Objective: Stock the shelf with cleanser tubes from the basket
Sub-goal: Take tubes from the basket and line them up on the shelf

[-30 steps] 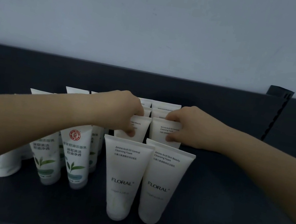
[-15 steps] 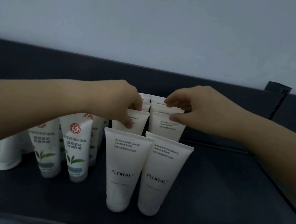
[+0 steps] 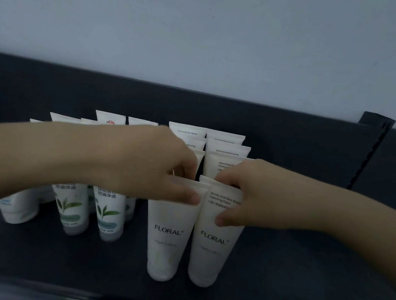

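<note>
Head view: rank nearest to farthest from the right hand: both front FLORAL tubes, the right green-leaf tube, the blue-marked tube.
1. Right FLORAL tube, gripped by the right hand.
2. Left FLORAL tube, beside it on the left.
3. Right green-leaf tube, further left.
4. Blue-marked tube, far left.

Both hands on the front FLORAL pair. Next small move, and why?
Probably ease the two tops apart and square them with the rows behind, then let go. The left hand pinches the top of the left front tube and the right hand grips the right front tube. Both tubes stand cap-down on the shelf, but their top edges seem to overlap.
</note>
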